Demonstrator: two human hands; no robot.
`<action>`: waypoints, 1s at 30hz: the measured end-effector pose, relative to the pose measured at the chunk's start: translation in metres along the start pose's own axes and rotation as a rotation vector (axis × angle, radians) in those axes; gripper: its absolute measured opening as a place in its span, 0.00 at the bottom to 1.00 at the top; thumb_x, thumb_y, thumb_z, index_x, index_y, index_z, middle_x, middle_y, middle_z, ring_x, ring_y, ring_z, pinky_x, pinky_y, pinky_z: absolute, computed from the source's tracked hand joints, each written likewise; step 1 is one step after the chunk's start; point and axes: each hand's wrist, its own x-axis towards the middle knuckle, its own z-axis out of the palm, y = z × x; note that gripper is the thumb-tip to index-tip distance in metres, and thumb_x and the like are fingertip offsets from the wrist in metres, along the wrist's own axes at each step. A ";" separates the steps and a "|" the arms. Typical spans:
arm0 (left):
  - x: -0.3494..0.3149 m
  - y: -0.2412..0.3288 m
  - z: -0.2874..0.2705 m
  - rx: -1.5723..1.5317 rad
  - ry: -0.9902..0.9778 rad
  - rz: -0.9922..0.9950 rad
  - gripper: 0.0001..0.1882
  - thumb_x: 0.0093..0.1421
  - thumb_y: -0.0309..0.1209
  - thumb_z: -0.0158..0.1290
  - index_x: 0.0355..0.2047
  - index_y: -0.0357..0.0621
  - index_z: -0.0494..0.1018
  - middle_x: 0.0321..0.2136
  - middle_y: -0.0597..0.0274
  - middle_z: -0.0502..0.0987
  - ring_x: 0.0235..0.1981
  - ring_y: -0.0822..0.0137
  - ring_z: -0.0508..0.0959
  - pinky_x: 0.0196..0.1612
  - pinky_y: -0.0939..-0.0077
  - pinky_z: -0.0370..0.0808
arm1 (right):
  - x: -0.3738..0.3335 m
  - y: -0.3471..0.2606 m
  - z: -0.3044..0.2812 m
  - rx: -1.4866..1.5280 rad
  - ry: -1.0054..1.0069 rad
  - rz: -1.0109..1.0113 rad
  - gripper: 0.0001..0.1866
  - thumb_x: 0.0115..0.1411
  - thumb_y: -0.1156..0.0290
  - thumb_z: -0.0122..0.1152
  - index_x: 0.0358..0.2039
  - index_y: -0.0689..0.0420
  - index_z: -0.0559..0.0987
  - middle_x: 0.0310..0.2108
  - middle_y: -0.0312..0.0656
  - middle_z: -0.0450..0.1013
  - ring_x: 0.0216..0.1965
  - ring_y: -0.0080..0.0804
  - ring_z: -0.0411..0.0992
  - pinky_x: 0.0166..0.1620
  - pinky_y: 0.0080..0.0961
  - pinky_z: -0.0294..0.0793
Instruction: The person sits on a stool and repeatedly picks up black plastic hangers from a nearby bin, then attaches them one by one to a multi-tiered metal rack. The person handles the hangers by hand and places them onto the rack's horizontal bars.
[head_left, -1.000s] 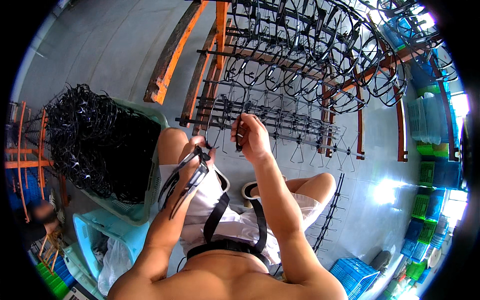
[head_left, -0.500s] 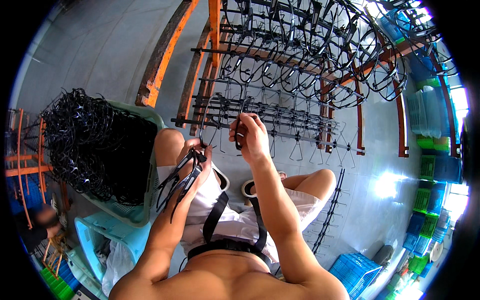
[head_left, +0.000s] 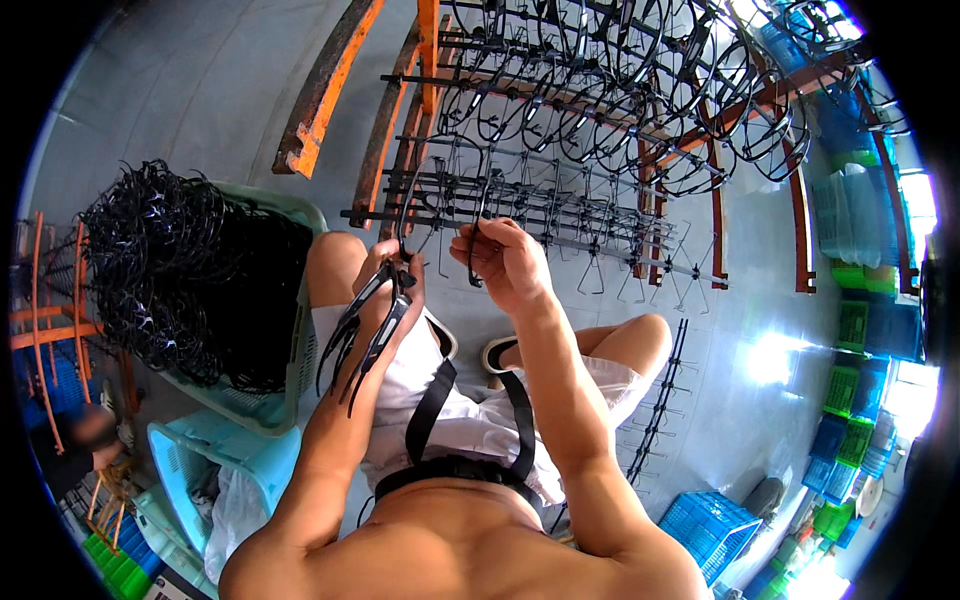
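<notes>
Head view: two hands were held up before a bank of hooked rods [head_left: 590, 222]. By the left hand [head_left: 388, 282], a bundle of thin black frames [head_left: 372, 340] was gripped, glossy ends trailed back toward the body; a slim upright strip [head_left: 404, 215] rose from the same grip. By the right hand [head_left: 512, 264], a curved black strip [head_left: 471, 262] was pinched at the fingertips, its upper part seen against the rods. Whether both strips were joined as one piece could not be told (upper ends lost in the dark clutter).

Hanging frames [head_left: 640, 85] were noted above, right of an orange beam [head_left: 330, 90]; a tangled black heap [head_left: 165, 265] was piled in a green crate [head_left: 300, 205] at left.

Handling, as judged: a light, even pinch was called for, the strips looking springy and easily twisted. Both hands were best held level, the curve spread only slightly and steered clear of neighbouring rods. The bundle was best tucked low, so that no trailing tips could be snagged.
</notes>
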 end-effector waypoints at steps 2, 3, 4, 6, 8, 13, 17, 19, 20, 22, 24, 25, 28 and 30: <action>0.001 0.000 0.000 -0.005 0.018 0.023 0.17 0.51 0.22 0.61 0.39 0.39 0.66 0.23 0.55 0.77 0.24 0.61 0.79 0.29 0.73 0.75 | -0.001 -0.003 0.002 -0.017 -0.008 0.000 0.05 0.62 0.74 0.50 0.30 0.62 0.71 0.32 0.48 0.73 0.34 0.41 0.76 0.42 0.36 0.79; 0.000 -0.001 0.000 -0.016 0.019 0.021 0.17 0.51 0.23 0.61 0.39 0.39 0.66 0.23 0.55 0.77 0.24 0.60 0.79 0.29 0.73 0.75 | -0.002 -0.005 0.003 -0.025 -0.010 0.000 0.05 0.62 0.74 0.50 0.30 0.62 0.71 0.31 0.47 0.73 0.34 0.41 0.76 0.41 0.36 0.79; -0.003 -0.003 0.002 -0.027 0.021 0.019 0.17 0.51 0.23 0.61 0.39 0.39 0.66 0.23 0.55 0.76 0.24 0.60 0.79 0.29 0.72 0.75 | -0.001 -0.005 0.002 -0.024 -0.020 -0.002 0.05 0.62 0.74 0.51 0.31 0.62 0.71 0.31 0.47 0.73 0.34 0.40 0.76 0.41 0.36 0.79; -0.004 -0.003 -0.001 -0.020 -0.017 -0.013 0.18 0.51 0.24 0.61 0.39 0.39 0.66 0.23 0.55 0.76 0.24 0.59 0.79 0.29 0.71 0.75 | 0.001 -0.005 0.002 -0.018 -0.041 -0.002 0.06 0.62 0.73 0.51 0.31 0.62 0.71 0.30 0.46 0.73 0.33 0.40 0.76 0.41 0.35 0.79; -0.004 0.002 -0.007 0.016 -0.093 -0.075 0.18 0.50 0.24 0.61 0.40 0.39 0.66 0.24 0.54 0.76 0.25 0.59 0.79 0.30 0.70 0.75 | 0.001 -0.008 0.008 -0.095 0.004 -0.016 0.08 0.62 0.73 0.52 0.37 0.65 0.71 0.33 0.47 0.72 0.31 0.37 0.74 0.39 0.32 0.78; -0.020 0.029 -0.044 -0.181 -0.112 -0.053 0.21 0.52 0.23 0.57 0.47 0.36 0.66 0.30 0.59 0.70 0.29 0.67 0.72 0.33 0.77 0.69 | -0.027 0.016 0.009 -1.318 0.314 -0.976 0.27 0.57 0.73 0.59 0.55 0.67 0.62 0.44 0.55 0.64 0.43 0.46 0.67 0.47 0.35 0.69; -0.017 0.070 -0.092 -0.834 -0.715 -0.534 0.12 0.60 0.31 0.49 0.38 0.34 0.71 0.27 0.62 0.74 0.27 0.71 0.73 0.31 0.78 0.70 | -0.090 0.003 0.040 -1.315 -0.627 -0.978 0.30 0.42 0.86 0.59 0.49 0.55 0.75 0.51 0.51 0.62 0.50 0.51 0.62 0.54 0.38 0.63; -0.017 0.067 -0.105 -1.169 -1.009 -0.770 0.16 0.63 0.37 0.44 0.30 0.36 0.74 0.26 0.58 0.77 0.27 0.66 0.77 0.33 0.76 0.73 | -0.103 -0.005 0.046 -1.227 -0.883 -0.883 0.31 0.39 0.86 0.60 0.49 0.54 0.75 0.52 0.49 0.62 0.54 0.51 0.61 0.57 0.42 0.61; -0.009 0.075 -0.109 -1.351 -1.165 -0.857 0.18 0.64 0.39 0.43 0.32 0.34 0.74 0.28 0.53 0.78 0.30 0.62 0.79 0.36 0.73 0.76 | -0.112 -0.011 0.049 -1.199 -0.958 -0.778 0.30 0.40 0.88 0.59 0.48 0.56 0.76 0.53 0.49 0.63 0.56 0.50 0.60 0.57 0.45 0.61; -0.013 0.072 -0.110 -1.326 -1.321 -0.960 0.21 0.64 0.40 0.43 0.36 0.30 0.74 0.31 0.49 0.78 0.33 0.58 0.80 0.40 0.69 0.78 | -0.116 -0.018 0.049 -1.416 -0.952 -0.915 0.29 0.38 0.81 0.64 0.46 0.54 0.77 0.52 0.44 0.65 0.56 0.50 0.61 0.55 0.45 0.64; -0.006 0.084 -0.112 -1.324 -1.297 -0.939 0.27 0.65 0.45 0.40 0.41 0.27 0.71 0.35 0.43 0.77 0.33 0.54 0.81 0.37 0.66 0.80 | -0.116 -0.019 0.038 -1.485 -0.952 -0.975 0.29 0.36 0.77 0.67 0.45 0.54 0.78 0.50 0.41 0.67 0.55 0.49 0.62 0.55 0.45 0.64; -0.008 0.083 -0.110 -1.362 -1.297 -1.007 0.28 0.65 0.46 0.39 0.43 0.27 0.69 0.36 0.41 0.77 0.32 0.53 0.81 0.36 0.66 0.80 | -0.119 -0.020 0.034 -1.551 -0.895 -1.032 0.30 0.36 0.73 0.68 0.45 0.53 0.78 0.49 0.40 0.69 0.54 0.46 0.63 0.56 0.44 0.65; -0.012 0.080 -0.109 -1.460 -1.125 -1.203 0.32 0.62 0.51 0.43 0.46 0.27 0.68 0.39 0.33 0.75 0.30 0.45 0.80 0.27 0.58 0.80 | -0.126 -0.030 0.030 -1.728 -0.762 -1.207 0.24 0.45 0.69 0.61 0.47 0.56 0.76 0.50 0.42 0.68 0.55 0.43 0.64 0.58 0.42 0.63; -0.018 0.076 -0.108 -1.647 -1.057 -1.189 0.29 0.63 0.46 0.43 0.52 0.31 0.62 0.39 0.37 0.74 0.34 0.48 0.79 0.37 0.55 0.78 | -0.124 -0.033 0.026 -1.645 -0.844 -1.191 0.24 0.45 0.73 0.59 0.47 0.59 0.76 0.46 0.44 0.70 0.50 0.42 0.69 0.56 0.39 0.68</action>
